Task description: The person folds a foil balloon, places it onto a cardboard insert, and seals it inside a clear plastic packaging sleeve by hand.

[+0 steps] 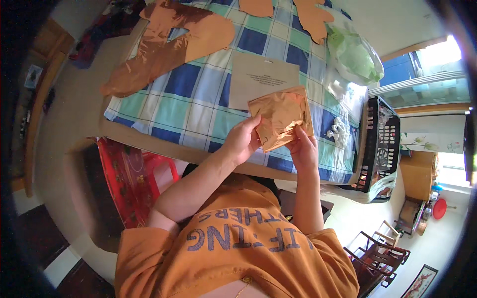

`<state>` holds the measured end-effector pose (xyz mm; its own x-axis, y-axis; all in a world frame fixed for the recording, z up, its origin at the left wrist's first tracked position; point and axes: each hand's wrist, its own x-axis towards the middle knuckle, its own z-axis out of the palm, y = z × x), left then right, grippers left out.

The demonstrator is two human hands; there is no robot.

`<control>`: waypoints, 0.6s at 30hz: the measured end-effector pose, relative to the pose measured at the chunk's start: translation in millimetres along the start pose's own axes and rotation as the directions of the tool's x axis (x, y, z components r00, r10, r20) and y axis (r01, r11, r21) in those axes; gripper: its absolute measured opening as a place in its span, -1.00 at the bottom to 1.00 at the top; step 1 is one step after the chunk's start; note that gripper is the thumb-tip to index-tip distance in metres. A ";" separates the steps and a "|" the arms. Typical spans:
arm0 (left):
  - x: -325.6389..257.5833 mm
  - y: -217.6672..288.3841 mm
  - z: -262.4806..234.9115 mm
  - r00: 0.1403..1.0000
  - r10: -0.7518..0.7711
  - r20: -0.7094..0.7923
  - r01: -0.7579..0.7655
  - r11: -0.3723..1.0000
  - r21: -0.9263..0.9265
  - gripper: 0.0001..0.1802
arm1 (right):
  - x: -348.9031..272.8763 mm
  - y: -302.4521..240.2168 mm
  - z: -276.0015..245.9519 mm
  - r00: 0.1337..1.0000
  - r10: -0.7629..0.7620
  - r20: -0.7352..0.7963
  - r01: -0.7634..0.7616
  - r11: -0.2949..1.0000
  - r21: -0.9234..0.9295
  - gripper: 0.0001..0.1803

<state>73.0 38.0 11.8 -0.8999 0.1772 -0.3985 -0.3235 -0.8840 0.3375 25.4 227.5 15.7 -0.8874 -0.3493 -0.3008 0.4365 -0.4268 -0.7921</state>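
Over the near edge of the table I hold a folded rose-gold foil balloon (282, 115) between both hands. My left hand (243, 138) pinches its left edge, thumb on top. With thumb and fingers closed, my right hand (303, 147) grips its lower right part, where the foil is creased and shiny. Just beyond it lies a beige card (261, 75) with a slot at the top and small print, partly covered by the foil. A large flat rose-gold foil balloon (201, 36) is spread out at the far left of the table.
Two more flat foil pieces, one (256, 7) and another (314, 20), lie at the far edge. On the right are a pale green plastic bag (355, 54), a crumpled white bundle (339, 133) and a black crate (366, 169). A checked cloth (171, 114) covers the table; a red stool-like item (124, 174) stands left.
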 end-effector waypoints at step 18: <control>1.2 29.2 14.5 0.954 0.263 0.147 -0.294 0.705 0.645 -0.71 | -4.8 -14.5 -11.8 0.973 -0.114 -0.200 0.118 0.993 0.008 -0.65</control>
<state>58.2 18.7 33.6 -0.9862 0.0006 -0.1657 -0.1523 -0.3965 0.9053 21.5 245.2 22.3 -0.9429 -0.1242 -0.3090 0.3301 -0.4715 -0.8178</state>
